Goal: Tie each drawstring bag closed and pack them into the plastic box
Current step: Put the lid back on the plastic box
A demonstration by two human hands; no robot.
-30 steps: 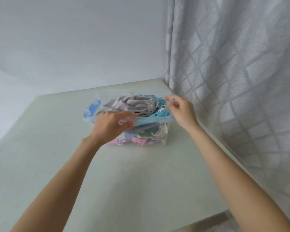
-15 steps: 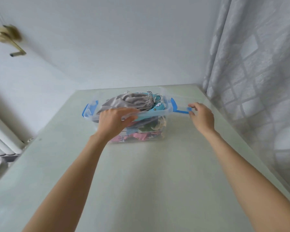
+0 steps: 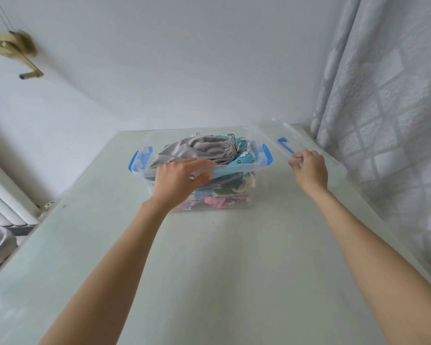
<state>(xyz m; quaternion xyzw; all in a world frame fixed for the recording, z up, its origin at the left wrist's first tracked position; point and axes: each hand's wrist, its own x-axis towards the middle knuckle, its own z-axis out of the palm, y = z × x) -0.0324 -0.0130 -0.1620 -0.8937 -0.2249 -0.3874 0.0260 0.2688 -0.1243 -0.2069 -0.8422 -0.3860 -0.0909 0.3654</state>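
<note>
Since the earlier frame the right hand (image 3: 310, 170) has lifted the clear lid (image 3: 296, 140) at frame centre-right, gripping its edge, while the left hand (image 3: 179, 180) grips the plastic box (image 3: 234, 168) rim at centre; bags (image 3: 202, 148) are packed, closing remains.

Clear box (image 3: 234, 168) with bright blue clips at both ends, sitting on a pale green table (image 3: 209, 270). On top, a plain grey bag (image 3: 199, 149); just beside it a turquoise bag (image 3: 243, 159) printed with white clouds and yellow stars. Through the wall, pink fabric (image 3: 217, 202) with a print and some green. Clear lid (image 3: 296, 138), blue latch. Grey curtain (image 3: 383, 108) in a diamond lattice pattern along the table's right edge.
</note>
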